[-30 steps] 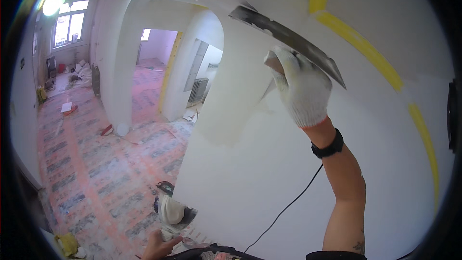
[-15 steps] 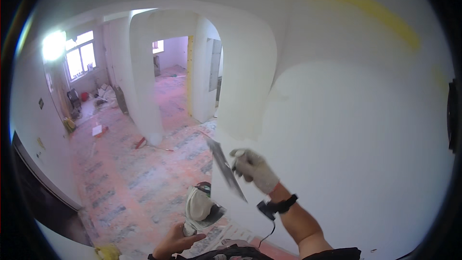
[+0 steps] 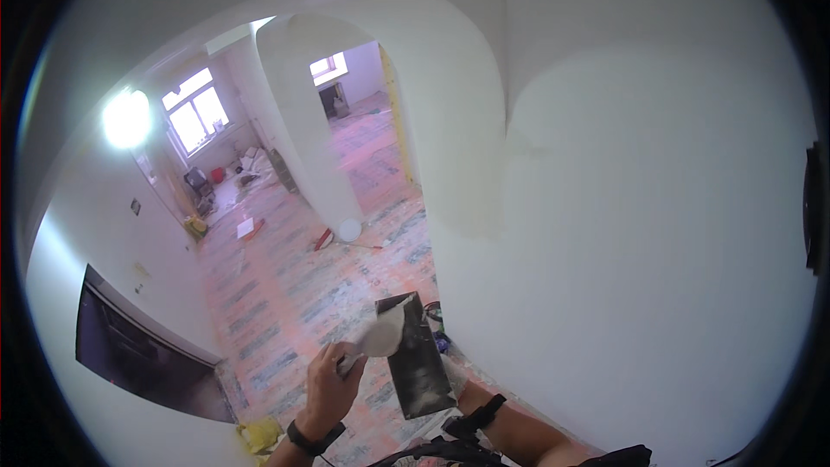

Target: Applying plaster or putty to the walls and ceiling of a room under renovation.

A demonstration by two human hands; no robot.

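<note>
My left hand [image 3: 331,383], bare and closed, grips a putty knife [image 3: 349,361] by its handle. Pale plaster [image 3: 386,335] covers the knife's blade, which lies over the far left part of a plastering trowel [image 3: 418,367]. The trowel's dark rectangular face is turned up toward me, with pale smears near both ends. My right hand [image 3: 457,372], in a light glove, is under the trowel and holds it from behind. The blade hides most of its fingers. The white wall [image 3: 622,259] rises close on the right.
A white arched opening [image 3: 467,121] leads to further rooms. Pink-and-grey sheeting [image 3: 285,294] covers the floor, with a red-headed, long-handled tool [image 3: 323,239] lying on it. A dark doorway [image 3: 138,355] is at left; a yellow bundle [image 3: 259,435] lies near my left forearm.
My right hand has come down from beside the wall and turned the trowel face up. My left hand has raised the plaster-loaded knife onto it. The view has shifted and tilted.
</note>
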